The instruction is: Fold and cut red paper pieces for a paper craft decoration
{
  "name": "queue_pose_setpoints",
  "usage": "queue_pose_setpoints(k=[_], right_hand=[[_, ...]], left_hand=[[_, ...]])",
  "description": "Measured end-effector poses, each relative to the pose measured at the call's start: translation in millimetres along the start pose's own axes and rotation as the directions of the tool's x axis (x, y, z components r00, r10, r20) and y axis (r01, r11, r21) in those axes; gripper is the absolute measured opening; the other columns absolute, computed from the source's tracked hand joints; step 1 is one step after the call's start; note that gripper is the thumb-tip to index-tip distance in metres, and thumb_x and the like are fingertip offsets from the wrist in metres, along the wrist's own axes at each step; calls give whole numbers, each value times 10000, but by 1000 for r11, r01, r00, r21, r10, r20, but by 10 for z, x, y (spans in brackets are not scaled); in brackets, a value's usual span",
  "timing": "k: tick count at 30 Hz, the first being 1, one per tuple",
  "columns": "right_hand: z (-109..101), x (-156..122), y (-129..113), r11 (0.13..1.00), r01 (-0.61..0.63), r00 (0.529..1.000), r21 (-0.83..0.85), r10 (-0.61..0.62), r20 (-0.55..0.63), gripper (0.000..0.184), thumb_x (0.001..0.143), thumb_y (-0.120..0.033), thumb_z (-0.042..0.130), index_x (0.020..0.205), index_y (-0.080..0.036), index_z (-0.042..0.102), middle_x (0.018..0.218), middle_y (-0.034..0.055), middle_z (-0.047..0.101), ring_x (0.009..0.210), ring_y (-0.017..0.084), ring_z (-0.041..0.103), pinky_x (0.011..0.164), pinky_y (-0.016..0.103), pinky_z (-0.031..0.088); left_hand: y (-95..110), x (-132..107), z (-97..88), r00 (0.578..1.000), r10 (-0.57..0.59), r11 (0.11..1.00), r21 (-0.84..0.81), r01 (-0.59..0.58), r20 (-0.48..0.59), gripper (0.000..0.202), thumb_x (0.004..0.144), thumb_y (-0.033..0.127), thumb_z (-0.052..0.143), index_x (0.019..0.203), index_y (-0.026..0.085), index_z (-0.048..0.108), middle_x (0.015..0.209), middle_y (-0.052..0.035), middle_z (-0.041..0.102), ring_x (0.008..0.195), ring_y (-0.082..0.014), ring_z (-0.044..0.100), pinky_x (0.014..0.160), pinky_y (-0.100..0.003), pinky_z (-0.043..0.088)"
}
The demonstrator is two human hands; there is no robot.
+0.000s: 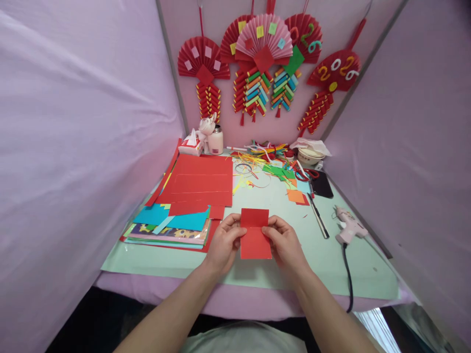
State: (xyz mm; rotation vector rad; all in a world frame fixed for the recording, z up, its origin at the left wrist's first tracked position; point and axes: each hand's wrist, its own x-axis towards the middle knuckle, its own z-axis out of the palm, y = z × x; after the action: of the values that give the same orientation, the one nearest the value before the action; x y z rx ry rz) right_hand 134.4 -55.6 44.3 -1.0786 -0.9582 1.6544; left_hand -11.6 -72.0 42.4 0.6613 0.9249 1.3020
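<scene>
A small rectangle of red paper (255, 243) with a crease across its upper part is held up above the table's near side. My left hand (225, 241) pinches its left edge near the crease, thumb in front and fingers behind. On the opposite edge my right hand (285, 241) grips it the same way. The strip above the crease looks darker than the part below. To the left of my left hand lies a stack of coloured paper sheets (187, 238), with large red sheets (202, 179) farther back.
At the right lie a pink glue gun (349, 228) with a black cord, a pen-like black and silver tool (318, 216), a black phone (323, 185) and red-handled scissors (309, 174). Paper scraps (281, 171) cover the back. Red fan decorations (203, 56) hang on the wall.
</scene>
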Motion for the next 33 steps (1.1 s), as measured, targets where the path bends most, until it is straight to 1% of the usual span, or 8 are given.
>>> queue_pose_setpoints(k=[2,6,10,14,17,25,28,33], right_hand=[[5,4,9,1000,-3,1000,10,3,0,165,662,-297,657,699,-216,519,585,-56,513,492,90,437,470,217,345],[9,16,24,997,-17,1000,73,16,23,161,671,-285,662,700,-212,521,577,-61,501,473,75,412,453,204,322],[10,13,13,993,-28,999,113,23,48,129,684,-265,652,720,-207,543,573,-64,493,464,65,397,453,197,330],[13,-1,-16,995,-28,999,97,25,39,107,678,-245,646,750,-209,576,602,-60,515,486,69,432,468,198,357],[20,-5,-33,996,-9,1000,94,7,21,103,673,-236,651,736,-208,575,619,-58,526,498,70,450,470,198,360],[44,-5,17,991,2,1000,135,1,-25,100,671,-243,643,732,-211,570,508,-81,455,416,49,328,406,181,271],[57,-6,30,988,12,1000,157,-7,-30,81,673,-230,628,735,-211,579,517,-74,470,422,52,339,418,188,289],[84,-4,17,974,12,999,225,-2,-42,77,664,-216,633,726,-216,587,549,-63,502,458,66,402,452,195,338]], left_hand=[[-7,-4,0,1000,11,1000,-4,-11,-13,183,648,194,645,828,209,614,703,35,601,580,-83,508,533,-201,365],[6,-15,26,999,31,999,-25,-31,-30,154,649,185,648,799,204,618,664,35,572,659,-118,557,603,-223,417],[26,-30,58,999,50,998,-43,-51,-16,132,667,185,646,792,203,609,716,33,598,649,-112,548,634,-239,438],[18,-37,47,997,70,997,-31,-70,-11,134,678,172,645,803,208,611,696,43,575,618,-95,524,607,-222,422],[13,-35,21,998,60,998,-15,-60,-3,140,689,176,645,823,211,623,685,42,568,607,-90,521,568,-208,398],[20,-34,23,999,35,997,-67,-37,-36,134,675,173,652,808,187,644,764,23,620,607,-77,537,564,-194,415],[23,-31,47,998,10,996,-93,-16,-57,129,656,178,657,784,182,634,725,19,622,590,-87,542,561,-204,430],[53,-34,93,994,-24,992,-123,11,-108,130,614,180,669,731,193,614,618,42,587,537,-86,521,535,-198,414]])
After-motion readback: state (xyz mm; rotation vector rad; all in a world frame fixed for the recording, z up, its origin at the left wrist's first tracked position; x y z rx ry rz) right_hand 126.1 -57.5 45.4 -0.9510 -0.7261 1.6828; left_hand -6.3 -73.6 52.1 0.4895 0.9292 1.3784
